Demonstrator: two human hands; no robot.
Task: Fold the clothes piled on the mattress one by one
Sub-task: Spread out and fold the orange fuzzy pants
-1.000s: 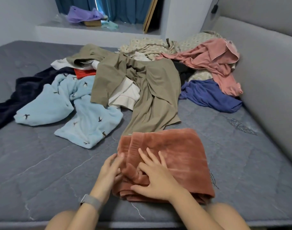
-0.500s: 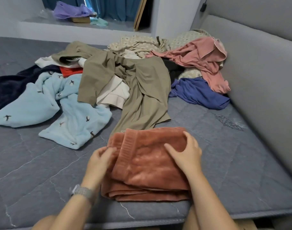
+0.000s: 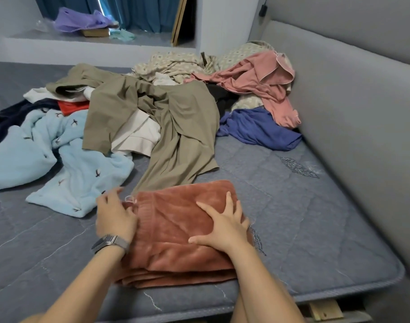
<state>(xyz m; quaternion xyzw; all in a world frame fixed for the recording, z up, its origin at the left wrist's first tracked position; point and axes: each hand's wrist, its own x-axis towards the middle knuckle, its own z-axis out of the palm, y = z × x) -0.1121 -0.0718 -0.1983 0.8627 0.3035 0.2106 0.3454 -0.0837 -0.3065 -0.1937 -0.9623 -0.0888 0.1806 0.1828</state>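
A folded rust-brown fleece garment (image 3: 176, 231) lies on the grey mattress (image 3: 304, 229) near its front edge. My right hand (image 3: 222, 224) presses flat on the garment's right part with fingers spread. My left hand (image 3: 115, 213), with a watch on its wrist, sits at the garment's left edge, fingers curled around the fabric there. Behind lies the pile: olive trousers (image 3: 176, 127), a light-blue fleece (image 3: 59, 164), a blue garment (image 3: 259, 129), a pink top (image 3: 264, 82), a patterned beige cloth (image 3: 176, 64), a cream piece (image 3: 138, 136), red (image 3: 71, 106) and dark navy (image 3: 10, 117) items.
A grey padded headboard (image 3: 350, 113) runs along the right side. A white ledge (image 3: 82, 47) at the back holds a purple bag (image 3: 80, 19) and small items before blue curtains. Bare mattress lies right of the folded garment. A wooden slat (image 3: 325, 311) shows under the front corner.
My right hand slid from the garment's far right edge back onto its top and now presses flat. My left hand shifted along the left edge. The camera view moved slightly.
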